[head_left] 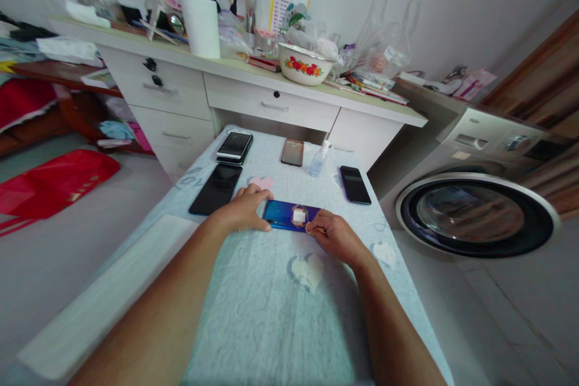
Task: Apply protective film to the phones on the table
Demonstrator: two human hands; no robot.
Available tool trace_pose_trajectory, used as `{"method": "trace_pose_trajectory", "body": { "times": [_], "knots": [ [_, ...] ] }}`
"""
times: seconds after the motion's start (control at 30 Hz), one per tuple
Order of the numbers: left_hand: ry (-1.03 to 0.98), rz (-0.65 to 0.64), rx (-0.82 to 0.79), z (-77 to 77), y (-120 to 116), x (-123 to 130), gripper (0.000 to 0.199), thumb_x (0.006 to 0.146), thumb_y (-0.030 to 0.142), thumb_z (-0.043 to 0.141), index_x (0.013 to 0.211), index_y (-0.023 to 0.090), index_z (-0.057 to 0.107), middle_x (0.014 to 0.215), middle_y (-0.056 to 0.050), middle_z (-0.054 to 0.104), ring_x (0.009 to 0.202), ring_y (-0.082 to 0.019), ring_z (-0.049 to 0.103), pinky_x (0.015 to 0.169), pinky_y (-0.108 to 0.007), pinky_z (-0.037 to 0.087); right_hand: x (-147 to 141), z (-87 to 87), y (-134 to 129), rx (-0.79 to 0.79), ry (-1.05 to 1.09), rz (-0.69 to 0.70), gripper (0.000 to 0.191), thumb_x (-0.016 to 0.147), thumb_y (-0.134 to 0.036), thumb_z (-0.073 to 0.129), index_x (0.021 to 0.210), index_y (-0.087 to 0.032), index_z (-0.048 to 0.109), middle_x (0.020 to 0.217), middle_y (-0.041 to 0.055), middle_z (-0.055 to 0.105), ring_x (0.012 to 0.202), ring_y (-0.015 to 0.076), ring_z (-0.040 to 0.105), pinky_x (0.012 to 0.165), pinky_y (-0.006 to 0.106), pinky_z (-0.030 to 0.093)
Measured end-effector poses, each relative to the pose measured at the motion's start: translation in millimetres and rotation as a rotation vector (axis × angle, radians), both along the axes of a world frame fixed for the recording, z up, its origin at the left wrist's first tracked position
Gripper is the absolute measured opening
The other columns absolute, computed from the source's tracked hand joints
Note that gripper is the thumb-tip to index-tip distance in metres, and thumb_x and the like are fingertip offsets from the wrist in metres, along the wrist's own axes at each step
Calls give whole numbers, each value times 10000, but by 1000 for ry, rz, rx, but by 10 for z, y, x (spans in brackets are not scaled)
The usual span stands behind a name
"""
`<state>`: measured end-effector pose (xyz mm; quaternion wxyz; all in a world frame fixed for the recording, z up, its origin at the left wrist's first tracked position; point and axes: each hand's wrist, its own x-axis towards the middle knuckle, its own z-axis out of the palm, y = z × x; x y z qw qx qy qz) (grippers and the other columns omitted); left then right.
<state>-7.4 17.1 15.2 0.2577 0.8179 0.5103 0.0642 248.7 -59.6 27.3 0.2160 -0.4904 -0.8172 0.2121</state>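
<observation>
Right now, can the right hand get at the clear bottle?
Likely yes: nothing shows standing between the right hand and the clear bottle, just tablecloth, though the hand would first have to leave the blue phone.

The table [280,319] is showing pale blue-green with whitish and pink hearts. Between its side edges, a phone [283,215] is shining blue, deepening toward violet, with a white square [299,216]. By the left edge, a screen [218,188] is gleaming black; by the right edge, a second phone [355,185] is looking black with purplish sides. Near the far edge, a phone case [292,152] is showing brown.
</observation>
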Motion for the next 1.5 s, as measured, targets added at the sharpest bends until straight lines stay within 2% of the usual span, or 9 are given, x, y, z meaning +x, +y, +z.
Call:
{"method": "trace_pose_trajectory", "body": {
  "times": [0.17, 0.3, 0.47, 0.73, 0.97, 1.23, 1.5],
  "knots": [
    [-2, 7, -24, 38, -15, 2, 645, 553, 368, 745, 1159, 292, 538, 1215, -51, 444, 1159, -294, 432, 994, -369, 366, 108, 55, -7, -45, -26, -19, 253, 744, 13, 542, 749, -186, 699, 798, 10, 640, 742, 121, 587, 700, 225, 427],
    [-12, 5, -12, 34, -10, -3, 642, 553, 370, 742, 1157, 304, 536, 1214, -45, 448, 1157, -290, 433, 990, -369, 370, 235, 119, -32, -100, -88, -86, 285, 691, 29, 536, 749, -184, 717, 791, 14, 654, 722, 123, 597, 691, 227, 431],
    [-10, 3, -15, 25, -5, -2, 655, 549, 372, 731, 1169, 288, 535, 1235, -59, 448, 1159, -299, 430, 978, -371, 368, 280, 143, -46, -115, -116, -118, 263, 701, 3, 543, 744, -187, 720, 785, 18, 654, 714, 128, 597, 672, 228, 429],
    [-22, -6, 5, -46, 20, -14, 668, 542, 412, 732, 1170, 319, 525, 1233, -45, 446, 1159, -302, 429, 981, -379, 363, 69, 5, -13, -25, -5, -33, 242, 745, 11, 551, 749, -184, 695, 801, 10, 625, 745, 120, 584, 697, 225, 426],
    [-3, 9, -11, -3, 0, 0, 682, 546, 391, 730, 1189, 305, 520, 1247, -55, 442, 1191, -311, 413, 996, -378, 358, -11, -148, 42, 69, -18, -121, 209, 833, -56, 557, 831, -195, 713, 870, 21, 605, 782, 119, 582, 738, 233, 428],
    [-28, -10, -4, -38, 16, -24, 674, 547, 412, 729, 1182, 319, 523, 1267, -53, 438, 1218, -323, 393, 990, -394, 365, 127, -190, 143, 88, 19, -273, 177, 852, -107, 559, 858, -191, 714, 850, 29, 603, 766, 129, 581, 732, 247, 439],
    [-24, -10, 14, -85, 35, -33, 681, 539, 417, 734, 1179, 318, 522, 1248, -48, 441, 1185, -309, 411, 992, -384, 361, 173, -240, 256, 121, 1, -402, 135, 868, -176, 563, 933, -156, 679, 906, 62, 646, 849, 164, 595, 790, 272, 431]
  ]
}}
